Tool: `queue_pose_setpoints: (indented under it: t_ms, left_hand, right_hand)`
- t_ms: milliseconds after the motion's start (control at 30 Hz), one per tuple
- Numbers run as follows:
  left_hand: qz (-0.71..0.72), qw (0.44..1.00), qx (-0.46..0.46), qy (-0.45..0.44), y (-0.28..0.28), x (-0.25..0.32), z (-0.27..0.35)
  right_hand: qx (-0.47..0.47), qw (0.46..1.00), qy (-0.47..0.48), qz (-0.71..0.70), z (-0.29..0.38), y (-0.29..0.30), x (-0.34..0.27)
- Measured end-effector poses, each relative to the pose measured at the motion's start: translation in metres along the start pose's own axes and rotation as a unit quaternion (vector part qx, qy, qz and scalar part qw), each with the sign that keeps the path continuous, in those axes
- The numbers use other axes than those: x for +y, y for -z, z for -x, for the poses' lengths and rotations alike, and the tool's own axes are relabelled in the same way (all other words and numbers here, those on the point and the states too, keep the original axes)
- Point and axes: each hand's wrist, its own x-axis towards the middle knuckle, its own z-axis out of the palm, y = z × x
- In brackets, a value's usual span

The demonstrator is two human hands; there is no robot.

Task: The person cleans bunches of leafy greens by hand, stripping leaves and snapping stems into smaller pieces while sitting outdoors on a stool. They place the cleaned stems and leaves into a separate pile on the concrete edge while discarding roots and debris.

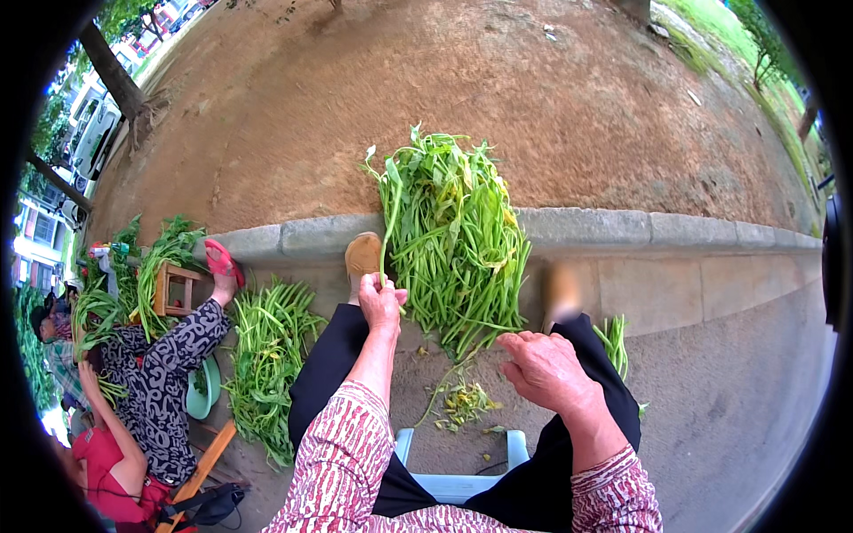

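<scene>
My left hand [381, 303] grips one long green stem [393, 220], likely water spinach, which rises upright along the left side of a large heap. That heap of leafy stems [460, 246] lies over the stone kerb between my feet, leaves towards the dirt and cut ends towards me. Some of its leaves are yellow. At the heap's lower right, my right hand [550, 370] has its fingers curled. A thin stem reaches its fingertips, but whether they pinch it is unclear. Below the heap, wilted leaf scraps [463, 404] lie on the pavement.
A second pile of stems [270, 360] lies left of my leg; a small bunch [613, 343] is at right. Beneath me is a light-blue plastic stool [453, 486]. Seated people [113, 460] at left handle greens beside a wooden stool [176, 290]. The kerb [586, 228] borders bare soil.
</scene>
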Motion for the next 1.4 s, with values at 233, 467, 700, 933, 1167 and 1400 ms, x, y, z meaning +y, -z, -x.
queue_pose_setpoints:
  t_ms: [233, 467, 700, 933, 1167, 1400]
  left_hand:
    - [0.270, 0.944, -0.120, 0.149, -0.002, 0.008, 0.011]
    - [0.139, 0.978, -0.107, 0.110, 0.008, -0.023, 0.017]
    - [-0.008, 0.964, -0.147, 0.221, -0.025, -0.083, 0.068]
    - [-0.019, 0.929, -0.203, 0.308, -0.063, -0.138, 0.079]
    - [-0.053, 0.920, -0.181, 0.344, -0.083, -0.152, 0.065]
    - [0.088, 0.976, -0.085, 0.183, -0.042, -0.102, 0.096]
  right_hand:
    - [-0.008, 1.000, -0.004, -0.005, -0.003, 0.004, -0.003]
    - [0.057, 0.998, -0.016, -0.030, -0.001, 0.009, 0.011]
    - [0.112, 0.992, -0.027, -0.050, 0.004, 0.014, 0.019]
    - [0.094, 0.994, -0.029, -0.053, 0.005, 0.023, 0.017]
    - [0.028, 0.995, -0.068, -0.071, 0.001, 0.031, 0.013]
    - [0.094, 0.988, -0.083, -0.091, 0.000, 0.023, 0.014]
